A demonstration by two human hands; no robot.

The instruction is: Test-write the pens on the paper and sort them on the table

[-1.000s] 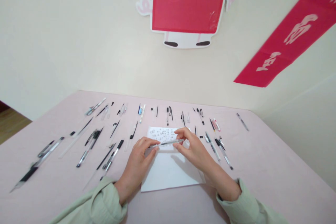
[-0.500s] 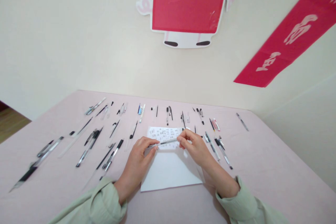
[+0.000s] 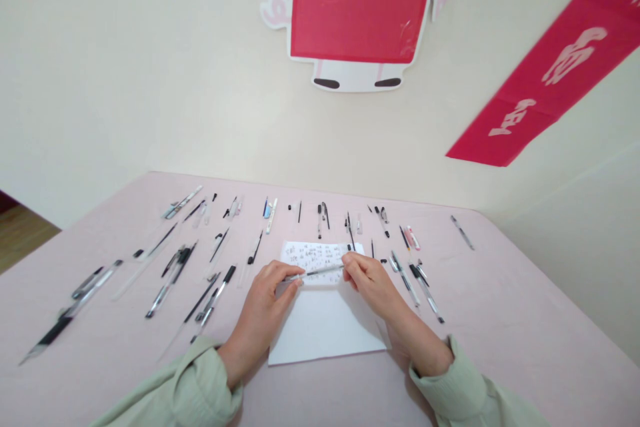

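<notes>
Between my two hands a slim, clear pen (image 3: 323, 271) with a dark section inside lies nearly level, its right end slightly higher. My left hand (image 3: 270, 290) pinches its left end between thumb and fingers. At the other end, the curled fingers of my right hand (image 3: 367, 280) close on the pen's tip, and what exactly they grip there is hidden. Below the pen is a white sheet of paper (image 3: 325, 327), with handwriting across its upper part, partly covered by both hands.
Disassembled pens, caps and refills lie in rows on the pink tablecloth (image 3: 525, 320). Nearest on the left is a long black-and-clear pen (image 3: 75, 307). To the right lie a capped pen (image 3: 427, 293) and a lone pen (image 3: 461, 232). Behind the table rises a white wall (image 3: 150, 67).
My right hand has shifted slightly to the right and its fingers have curled in more at the pen's end. My left hand has stayed about where it was.
</notes>
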